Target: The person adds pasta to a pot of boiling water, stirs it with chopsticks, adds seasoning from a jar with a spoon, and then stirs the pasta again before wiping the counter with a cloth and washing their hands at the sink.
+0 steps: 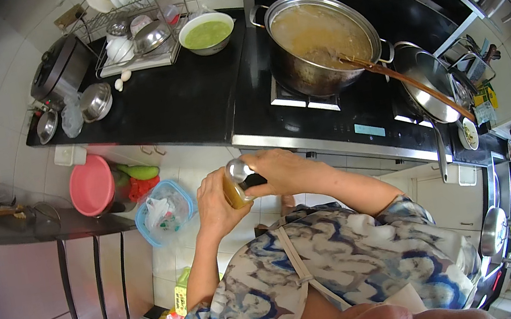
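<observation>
Between both hands, in front of my body, is a glass jar [236,195] with yellowish-brown contents, held tilted. My left hand [217,203] wraps around the jar's side. My right hand [280,170] is at its shiny metal-coloured top [237,170], with the fingers curled over it; whether that top is a lid or a spoon bowl is hard to tell. Beyond the hands, a large steel pot [323,78] of cloudy brownish liquid stands on the gas hob [295,125]. A long wooden spoon [413,79] leans in the pot, its handle reaching to the right.
On the black counter [177,107] stand a bowl of green liquid [207,37], a dish rack [140,65], steel bowls [96,102] and a cooker [63,69]. A lidded wok [431,96] sits right of the pot. Below left are a pink basin [91,185] and a blue-rimmed bin [146,232].
</observation>
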Tool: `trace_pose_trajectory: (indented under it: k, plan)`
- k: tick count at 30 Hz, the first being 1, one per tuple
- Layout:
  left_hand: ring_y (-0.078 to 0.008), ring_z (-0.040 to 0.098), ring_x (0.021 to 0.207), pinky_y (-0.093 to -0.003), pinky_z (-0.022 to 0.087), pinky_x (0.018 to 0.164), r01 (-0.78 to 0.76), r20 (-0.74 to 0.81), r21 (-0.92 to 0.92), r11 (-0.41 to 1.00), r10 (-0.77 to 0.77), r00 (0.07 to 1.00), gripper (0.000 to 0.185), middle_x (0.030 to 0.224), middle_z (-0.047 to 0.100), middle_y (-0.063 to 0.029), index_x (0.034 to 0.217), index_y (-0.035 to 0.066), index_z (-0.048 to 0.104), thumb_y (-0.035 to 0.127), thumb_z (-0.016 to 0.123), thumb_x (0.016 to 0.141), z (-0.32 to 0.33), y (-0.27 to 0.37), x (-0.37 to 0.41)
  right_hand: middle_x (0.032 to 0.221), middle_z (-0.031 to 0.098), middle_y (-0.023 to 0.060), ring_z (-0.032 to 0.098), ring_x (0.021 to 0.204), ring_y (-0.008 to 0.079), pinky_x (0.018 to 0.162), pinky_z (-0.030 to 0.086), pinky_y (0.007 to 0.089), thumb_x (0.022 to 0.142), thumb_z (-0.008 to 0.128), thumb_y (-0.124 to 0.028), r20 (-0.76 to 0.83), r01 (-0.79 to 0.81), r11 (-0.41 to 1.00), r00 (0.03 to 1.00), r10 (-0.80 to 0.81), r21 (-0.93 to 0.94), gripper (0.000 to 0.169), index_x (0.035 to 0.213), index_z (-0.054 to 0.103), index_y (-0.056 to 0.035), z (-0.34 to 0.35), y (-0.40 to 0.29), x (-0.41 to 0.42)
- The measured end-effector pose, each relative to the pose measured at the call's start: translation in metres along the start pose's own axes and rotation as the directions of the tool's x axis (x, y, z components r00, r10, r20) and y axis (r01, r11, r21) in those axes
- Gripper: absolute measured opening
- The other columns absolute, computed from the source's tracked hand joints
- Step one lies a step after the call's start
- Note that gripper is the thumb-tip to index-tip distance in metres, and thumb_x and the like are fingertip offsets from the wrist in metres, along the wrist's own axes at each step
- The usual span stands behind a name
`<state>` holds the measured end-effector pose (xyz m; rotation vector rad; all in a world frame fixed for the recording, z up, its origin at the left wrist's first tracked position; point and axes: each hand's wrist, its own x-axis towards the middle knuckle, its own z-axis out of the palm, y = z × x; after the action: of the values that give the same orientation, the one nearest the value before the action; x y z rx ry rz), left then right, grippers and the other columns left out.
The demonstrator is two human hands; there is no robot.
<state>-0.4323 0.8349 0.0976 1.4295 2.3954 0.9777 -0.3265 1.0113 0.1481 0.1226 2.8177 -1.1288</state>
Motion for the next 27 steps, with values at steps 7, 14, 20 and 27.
trace_pose_trajectory:
  k: [7,14,20,27]
  plan:
    - [-0.0266,0.060,0.108,-0.0373,0.047,0.094,0.167,0.069,-0.313,0.935,-0.153,0.986,0.080,0.114,0.060,-0.0143,0.124,0.004,0.047,0.023,0.088,0.058,-0.038,-0.044,0.041,0.111,0.060,0.0121,0.063,0.099,0.0316,0.084,0.050,0.0343,0.070,0.076,-0.013,-0.269,0.415,0.892,0.893,-0.361,0.179,0.048,0.114,0.057,-0.0069,-0.062,0.031,0.066]
    - [-0.0247,0.058,0.111,-0.0360,0.044,0.098,0.096,-0.200,-0.237,0.967,-0.145,0.969,0.087,0.118,0.058,-0.0138,0.130,0.002,0.040,0.026,0.089,0.062,-0.073,-0.056,0.096,0.117,0.056,0.0255,0.060,0.108,0.0392,0.090,0.051,0.0429,0.074,0.080,-0.030,-0.227,-0.328,0.945,0.920,0.319,-0.001,0.071,0.127,0.043,0.0011,0.008,0.148,0.212]
    - [-0.0263,0.056,0.110,-0.0365,0.046,0.095,-0.060,-0.331,-0.281,0.958,-0.038,0.943,0.081,0.120,0.054,-0.0125,0.127,0.004,0.043,0.017,0.088,0.061,-0.081,-0.095,0.150,0.112,0.059,0.0243,0.061,0.108,0.0375,0.091,0.051,0.0427,0.075,0.078,-0.026,-0.350,-0.481,0.875,0.813,0.465,0.043,0.063,0.125,0.050,-0.0007,0.036,0.150,0.262]
    - [-0.0292,0.057,0.114,-0.0380,0.045,0.097,-0.358,-0.351,-0.074,0.931,0.312,0.883,0.085,0.124,0.055,-0.0150,0.129,0.005,0.043,0.013,0.090,0.059,-0.102,-0.161,0.195,0.081,0.067,0.0205,0.068,0.077,0.0312,0.070,0.051,0.0405,0.078,0.071,-0.018,-0.004,-0.491,0.835,0.861,0.508,0.248,0.023,0.089,0.068,0.0024,-0.009,0.144,0.205]
